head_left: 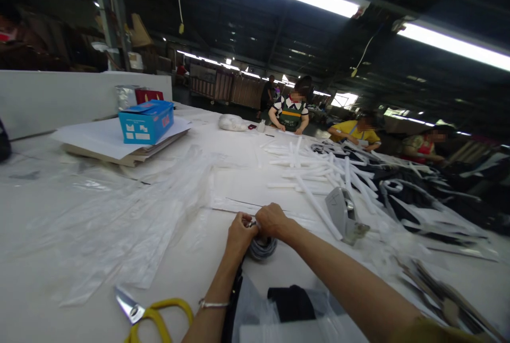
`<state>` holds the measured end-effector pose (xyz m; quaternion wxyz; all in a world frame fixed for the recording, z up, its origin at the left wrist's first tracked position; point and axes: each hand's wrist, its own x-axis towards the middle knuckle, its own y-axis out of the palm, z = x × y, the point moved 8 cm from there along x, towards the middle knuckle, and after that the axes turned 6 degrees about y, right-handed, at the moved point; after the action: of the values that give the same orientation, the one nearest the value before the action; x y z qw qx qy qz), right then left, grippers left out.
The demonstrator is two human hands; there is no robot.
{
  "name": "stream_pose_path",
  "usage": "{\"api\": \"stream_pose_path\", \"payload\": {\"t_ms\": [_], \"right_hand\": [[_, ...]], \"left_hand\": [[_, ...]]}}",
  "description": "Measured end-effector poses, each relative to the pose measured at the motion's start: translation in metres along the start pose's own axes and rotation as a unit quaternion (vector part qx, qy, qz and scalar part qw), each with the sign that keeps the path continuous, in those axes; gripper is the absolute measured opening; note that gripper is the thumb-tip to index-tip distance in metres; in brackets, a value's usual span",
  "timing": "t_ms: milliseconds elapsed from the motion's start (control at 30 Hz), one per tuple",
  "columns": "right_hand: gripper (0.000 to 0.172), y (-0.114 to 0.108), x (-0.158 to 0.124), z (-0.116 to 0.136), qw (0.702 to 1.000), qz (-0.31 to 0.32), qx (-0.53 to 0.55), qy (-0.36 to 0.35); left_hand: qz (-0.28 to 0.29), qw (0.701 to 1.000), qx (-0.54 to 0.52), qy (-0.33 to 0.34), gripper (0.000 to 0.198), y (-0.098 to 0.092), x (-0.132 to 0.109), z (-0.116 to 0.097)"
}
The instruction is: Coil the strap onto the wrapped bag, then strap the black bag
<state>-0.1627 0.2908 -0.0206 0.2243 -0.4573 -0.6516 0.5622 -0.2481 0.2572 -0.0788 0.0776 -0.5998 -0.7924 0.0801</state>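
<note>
My left hand [239, 236] and my right hand [274, 220] meet above the table in front of me. Beneath them is a coiled grey strip [263, 249], wound in a round bundle. The left fingers pinch at the coil's upper left side, and the right fingers are curled over its top; the fingertips are partly hidden. Below the coil, near my body, lie a black folded piece [290, 303] and clear plastic. Yellow-handled scissors [153, 317] lie at the lower left with their blades partly apart, near my left forearm.
Clear plastic bags [119, 237] spread over the left of the table. A blue box [146, 122] sits on stacked cardboard [107, 157]. White rolled strips [314, 173], a grey tape dispenser [343, 215] and dark fabric lie to the right. Several co-workers [292, 109] work beyond.
</note>
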Motion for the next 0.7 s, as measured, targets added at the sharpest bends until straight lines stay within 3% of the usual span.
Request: {"api": "stream_pose_path", "payload": {"t_ms": [267,300,433,500,600,700], "right_hand": [[0.023,0.004,-0.017,0.003,0.996,-0.034,0.071,-0.029],[0.027,0.002,-0.019,0.001,0.995,-0.038,0.085,-0.027],[0.077,-0.022,-0.033,-0.029,0.987,-0.062,0.151,-0.006],[0.074,-0.039,-0.057,-0.055,0.979,-0.072,0.191,0.007],[0.062,-0.054,-0.120,-0.085,0.960,-0.090,0.266,0.009],[0.063,-0.041,-0.197,-0.088,0.954,-0.103,0.280,0.006]], "left_hand": [[0.009,1.000,0.008,-0.001,0.032,0.005,0.002,0.004],[0.013,1.000,0.011,0.004,0.036,0.005,0.003,0.003],[0.020,0.998,0.043,0.044,0.051,-0.004,0.006,-0.010],[0.029,0.995,0.065,0.075,0.052,-0.010,0.008,-0.021],[0.062,0.987,0.089,0.118,0.053,-0.017,0.007,-0.039],[0.099,0.976,0.108,0.164,0.059,-0.020,-0.003,-0.063]]}}
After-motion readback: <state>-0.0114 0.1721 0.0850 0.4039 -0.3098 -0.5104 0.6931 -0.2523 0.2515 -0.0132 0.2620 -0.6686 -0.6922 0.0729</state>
